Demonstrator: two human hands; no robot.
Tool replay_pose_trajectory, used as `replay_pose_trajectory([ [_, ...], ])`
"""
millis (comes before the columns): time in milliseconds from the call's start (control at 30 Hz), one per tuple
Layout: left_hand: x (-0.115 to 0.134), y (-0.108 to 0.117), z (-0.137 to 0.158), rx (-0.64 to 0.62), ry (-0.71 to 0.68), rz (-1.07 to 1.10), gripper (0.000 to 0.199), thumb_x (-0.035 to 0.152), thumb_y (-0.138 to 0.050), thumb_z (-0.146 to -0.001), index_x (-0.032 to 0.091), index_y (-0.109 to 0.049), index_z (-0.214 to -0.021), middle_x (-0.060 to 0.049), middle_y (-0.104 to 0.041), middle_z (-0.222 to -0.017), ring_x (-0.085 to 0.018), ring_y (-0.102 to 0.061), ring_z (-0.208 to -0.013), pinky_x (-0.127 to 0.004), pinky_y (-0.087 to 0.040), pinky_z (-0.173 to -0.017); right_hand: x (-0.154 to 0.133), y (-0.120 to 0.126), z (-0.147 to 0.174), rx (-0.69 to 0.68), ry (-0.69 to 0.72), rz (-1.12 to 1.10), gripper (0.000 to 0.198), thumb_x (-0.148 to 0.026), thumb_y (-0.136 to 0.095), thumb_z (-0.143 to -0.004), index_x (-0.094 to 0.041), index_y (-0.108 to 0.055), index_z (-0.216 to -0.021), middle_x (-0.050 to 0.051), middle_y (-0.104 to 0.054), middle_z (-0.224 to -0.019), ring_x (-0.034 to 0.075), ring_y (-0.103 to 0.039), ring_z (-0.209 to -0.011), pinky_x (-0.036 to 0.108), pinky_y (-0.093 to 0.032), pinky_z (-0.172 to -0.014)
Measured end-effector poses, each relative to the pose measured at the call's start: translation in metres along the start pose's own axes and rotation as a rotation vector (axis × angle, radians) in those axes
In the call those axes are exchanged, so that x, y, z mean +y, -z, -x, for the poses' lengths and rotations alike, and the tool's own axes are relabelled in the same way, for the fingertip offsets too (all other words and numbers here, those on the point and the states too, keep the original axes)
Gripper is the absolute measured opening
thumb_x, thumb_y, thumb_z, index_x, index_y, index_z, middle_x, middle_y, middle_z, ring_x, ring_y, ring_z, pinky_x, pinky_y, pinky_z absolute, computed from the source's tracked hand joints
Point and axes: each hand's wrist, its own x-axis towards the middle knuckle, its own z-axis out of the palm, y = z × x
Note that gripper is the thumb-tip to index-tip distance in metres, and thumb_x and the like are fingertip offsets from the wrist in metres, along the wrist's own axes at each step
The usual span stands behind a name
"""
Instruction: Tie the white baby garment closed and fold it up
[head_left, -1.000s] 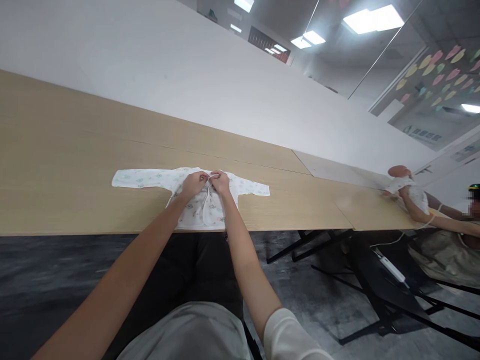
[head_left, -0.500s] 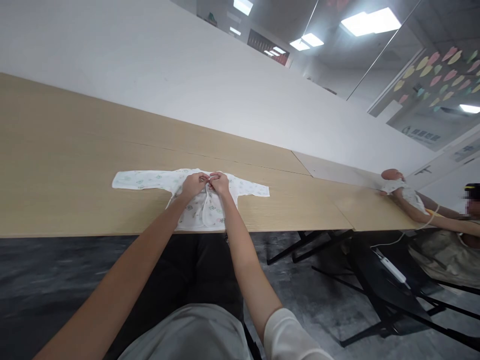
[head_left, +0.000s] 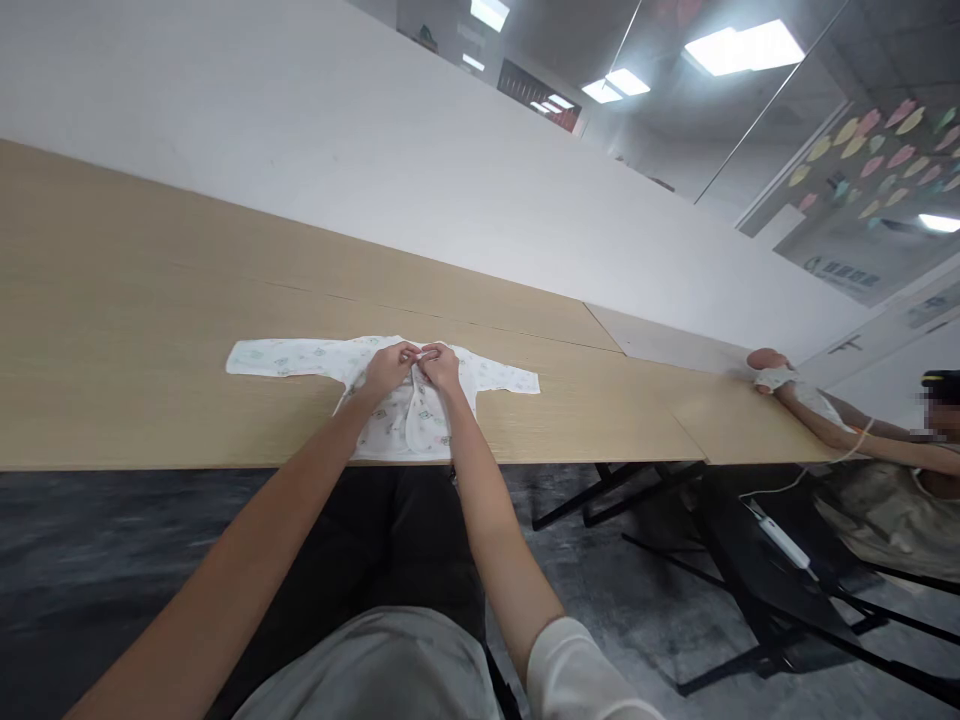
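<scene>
With the left hand just left of the front opening and the right hand just right, equally near, pinches at the neckline of a small, white, printed cloth shirt, spread flat directly beneath on the pale wood-grain surface, long axis running left to right. Matches the earlier frame here; differs at far right, with the bald, white-clothed doll farther left and lower.
</scene>
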Motion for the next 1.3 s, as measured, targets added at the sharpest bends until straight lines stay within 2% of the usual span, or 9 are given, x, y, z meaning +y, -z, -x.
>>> replay_pose_trajectory([
  [100,0.001,0.000,0.001,0.006,-0.012,-0.001,0.032,0.027,-0.053,-0.082,0.017,-0.071,-0.106,-0.009,-0.076,-0.099,-0.023,-0.067,-0.091,-0.032,-0.050,-0.083,0.004,-0.002,-0.005,0.031,-0.018,-0.020,0.032,-0.007,-0.060,-0.069,-0.018,-0.068,-0.097,-0.007,-0.064,-0.067,0.011,-0.062,-0.065,0.020,-0.051,-0.071],
  [233,0.002,-0.001,0.001,0.030,-0.014,-0.046,0.033,0.021,-0.051,-0.080,0.017,-0.070,-0.107,-0.008,-0.076,-0.098,-0.023,-0.068,-0.093,-0.033,-0.049,-0.085,0.005,-0.003,-0.008,0.066,-0.072,-0.082,0.026,-0.010,-0.064,-0.066,-0.018,-0.067,-0.091,-0.007,-0.061,-0.065,0.011,-0.059,-0.063,0.019,-0.049,-0.066],
  [433,0.005,-0.001,0.001,0.055,0.008,-0.151,0.033,0.018,-0.050,-0.081,0.018,-0.073,-0.105,-0.008,-0.077,-0.098,-0.025,-0.067,-0.097,-0.034,-0.047,-0.091,0.003,-0.001,-0.009,0.068,-0.124,-0.101,0.027,-0.011,-0.064,-0.066,-0.017,-0.070,-0.091,-0.005,-0.063,-0.066,0.012,-0.060,-0.061,0.019,-0.049,-0.062],
  [667,0.016,0.004,0.007,0.041,0.103,-0.362,0.033,0.019,-0.052,-0.081,0.017,-0.079,-0.101,-0.013,-0.076,-0.102,-0.033,-0.064,-0.107,-0.044,-0.043,-0.094,0.009,-0.002,-0.009,0.023,-0.011,0.069,0.018,-0.016,-0.061,-0.076,-0.017,-0.077,-0.084,0.000,-0.071,-0.070,0.016,-0.069,-0.074,0.023,-0.054,-0.078],
  [800,0.023,0.006,0.011,0.036,0.124,-0.430,0.035,0.022,-0.051,-0.081,0.016,-0.080,-0.100,-0.018,-0.074,-0.105,-0.036,-0.063,-0.106,-0.045,-0.043,-0.090,0.008,-0.004,-0.009,0.018,0.053,0.161,0.025,-0.009,-0.056,-0.079,-0.019,-0.078,-0.083,0.002,-0.075,-0.080,0.016,-0.070,-0.085,0.022,-0.052,-0.085],
  [900,0.025,0.013,0.012,-0.004,0.142,-0.463,0.034,0.023,-0.051,-0.079,0.016,-0.080,-0.095,-0.018,-0.074,-0.103,-0.036,-0.064,-0.104,-0.045,-0.043,-0.091,0.002,0.000,-0.005,-0.030,0.070,0.206,0.026,-0.008,-0.055,-0.080,-0.018,-0.078,-0.086,0.002,-0.075,-0.081,0.016,-0.070,-0.084,0.022,-0.052,-0.084],
  [1067,0.017,0.026,0.015,-0.197,0.113,-0.371,0.032,0.021,-0.049,-0.074,0.025,-0.080,-0.077,-0.006,-0.077,-0.101,-0.031,-0.063,-0.109,-0.047,-0.036,-0.105,-0.007,0.012,0.016,-0.068,0.136,0.303,0.011,-0.019,-0.066,-0.080,-0.016,-0.076,-0.082,0.004,-0.074,-0.081,0.016,-0.068,-0.080,0.023,-0.051,-0.078],
  [1200,0.005,0.026,0.020,-0.163,0.002,-0.248,0.038,0.021,-0.045,-0.073,0.028,-0.082,-0.084,-0.002,-0.077,-0.106,-0.026,-0.064,-0.108,-0.040,-0.040,-0.103,-0.008,0.014,0.032,-0.132,0.162,0.337,0.015,-0.031,-0.076,-0.078,-0.016,-0.073,-0.078,0.005,-0.073,-0.080,0.017,-0.067,-0.078,0.023,-0.049,-0.073],
  [1300,0.000,0.023,0.023,-0.163,-0.068,-0.211,0.037,0.027,-0.047,-0.074,0.027,-0.082,-0.089,-0.003,-0.077,-0.103,-0.024,-0.066,-0.101,-0.037,-0.043,-0.099,-0.007,0.015,0.035,-0.134,0.154,0.330,0.012,-0.027,-0.075,-0.078,-0.016,-0.073,-0.076,0.005,-0.074,-0.079,0.016,-0.067,-0.079,0.022,-0.048,-0.073],
])
